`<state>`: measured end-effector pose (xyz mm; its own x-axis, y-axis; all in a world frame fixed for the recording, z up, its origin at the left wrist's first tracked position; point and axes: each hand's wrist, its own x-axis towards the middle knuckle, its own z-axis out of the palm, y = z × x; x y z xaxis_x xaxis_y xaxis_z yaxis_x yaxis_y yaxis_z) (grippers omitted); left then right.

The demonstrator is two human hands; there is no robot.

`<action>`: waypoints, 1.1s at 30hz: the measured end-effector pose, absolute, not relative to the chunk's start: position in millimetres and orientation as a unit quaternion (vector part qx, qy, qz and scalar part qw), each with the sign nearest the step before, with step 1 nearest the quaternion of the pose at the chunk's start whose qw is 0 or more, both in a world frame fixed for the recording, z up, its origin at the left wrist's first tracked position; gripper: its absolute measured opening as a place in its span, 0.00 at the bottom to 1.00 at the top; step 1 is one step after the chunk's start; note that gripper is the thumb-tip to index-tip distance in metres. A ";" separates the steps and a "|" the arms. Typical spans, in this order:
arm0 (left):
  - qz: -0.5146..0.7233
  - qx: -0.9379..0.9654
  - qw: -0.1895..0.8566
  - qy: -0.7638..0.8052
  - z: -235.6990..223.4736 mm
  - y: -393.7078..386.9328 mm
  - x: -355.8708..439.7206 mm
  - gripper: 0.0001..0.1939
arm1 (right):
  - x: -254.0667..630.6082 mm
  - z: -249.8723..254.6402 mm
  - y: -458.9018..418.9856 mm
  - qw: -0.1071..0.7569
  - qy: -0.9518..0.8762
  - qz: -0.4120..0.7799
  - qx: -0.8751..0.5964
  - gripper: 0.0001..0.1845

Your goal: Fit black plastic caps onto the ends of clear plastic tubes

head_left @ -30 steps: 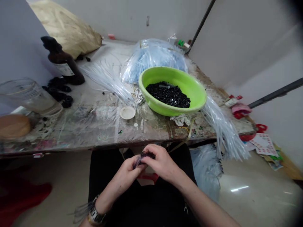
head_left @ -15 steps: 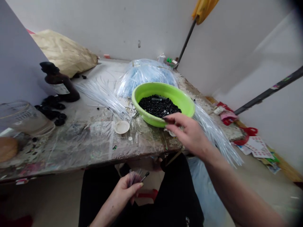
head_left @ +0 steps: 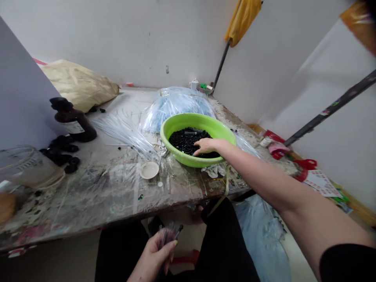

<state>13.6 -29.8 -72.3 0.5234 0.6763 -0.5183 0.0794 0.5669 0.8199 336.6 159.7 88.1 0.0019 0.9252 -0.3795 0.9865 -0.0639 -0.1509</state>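
My right hand (head_left: 205, 145) is inside a lime-green plastic bowl (head_left: 172, 150), over a heap of small black plastic pieces (head_left: 180, 141). Thumb and fingers are apart, and the fingertips touch the heap or come very near it. Low in front of my lap, my left hand (head_left: 158, 250) is closed around a bunch of thin clear plastic tubes (head_left: 169, 234). One tube end by the thumb carries a black tip (head_left: 180, 227). The tubes' lower part is hidden by the palm.
Behind the bowl lies a big bundle of clear tubes (head_left: 179, 103), with a looser bundle (head_left: 126, 131) to its left. A small white dish (head_left: 149, 170), dark bottle (head_left: 76, 123) and clear jar (head_left: 29, 168) stand on the worn table (head_left: 102, 196). Poles lean at the right.
My right hand has moved from the bowl's near rim into the bowl over the black pieces. My left hand still holds the tubes. The view has tilted up slightly.
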 end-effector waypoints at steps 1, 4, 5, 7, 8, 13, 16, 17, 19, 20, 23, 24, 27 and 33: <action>0.194 0.426 0.763 0.446 -74.0 -30.6 13.6 0.32 | 335.6 87.6 162.5 0.092 0.678 -0.198 0.702 0.38; 0.191 0.437 0.761 0.441 -77.5 -32.3 13.8 0.32 | 333.5 86.9 166.9 0.110 0.679 -0.207 0.696 0.40; 0.189 0.439 0.760 0.439 -78.1 -32.4 14.0 0.31 | 332.9 86.6 167.4 0.110 0.681 -0.211 0.692 0.39; 0.182 0.441 0.762 0.439 -78.4 -32.4 14.7 0.31 | 331.9 85.2 167.5 0.099 0.688 -0.225 0.683 0.36; 0.179 0.439 0.763 0.439 -78.3 -32.2 15.1 0.31 | 331.4 84.2 167.4 0.090 0.690 -0.235 0.679 0.34; 0.183 0.425 0.767 0.444 -78.0 -31.8 16.4 0.31 | 330.1 78.6 166.4 0.032 0.662 -0.311 0.681 0.19; 0.185 0.423 0.768 0.445 -78.9 -31.8 15.5 0.32 | 331.6 79.8 164.1 -0.024 0.624 -0.371 0.687 0.12; 0.185 0.423 0.768 0.445 -79.4 -31.9 14.9 0.32 | 332.4 81.5 163.1 -0.049 0.608 -0.393 0.688 0.11; 0.185 0.423 0.767 0.445 -80.2 -32.2 13.9 0.31 | 334.3 86.5 161.0 -0.110 0.572 -0.438 0.684 0.11; 0.185 0.423 0.767 0.445 -80.4 -32.5 13.4 0.31 | 335.2 89.7 160.0 -0.145 0.552 -0.461 0.680 0.11; 0.189 0.424 0.762 0.451 -79.9 -33.7 12.6 0.32 | 338.2 100.7 157.4 -0.255 0.484 -0.529 0.649 0.09; 0.191 0.423 0.760 0.454 -79.3 -34.3 12.5 0.32 | 339.4 104.5 156.4 -0.291 0.460 -0.550 0.633 0.08; 0.195 0.417 0.760 0.459 -77.5 -35.9 12.1 0.32 | 343.4 115.3 152.8 -0.395 0.394 -0.596 0.578 0.07; 0.194 0.420 0.755 0.464 -83.1 -37.0 10.8 0.30 | 348.9 124.4 147.2 -0.550 0.278 -0.619 0.487 0.10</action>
<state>10.8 -37.0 -83.1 0.4933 0.6832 -0.5384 0.0959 0.5724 0.8143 348.9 147.2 124.4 0.0792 0.9515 -0.2974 -0.4104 -0.2408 -0.8796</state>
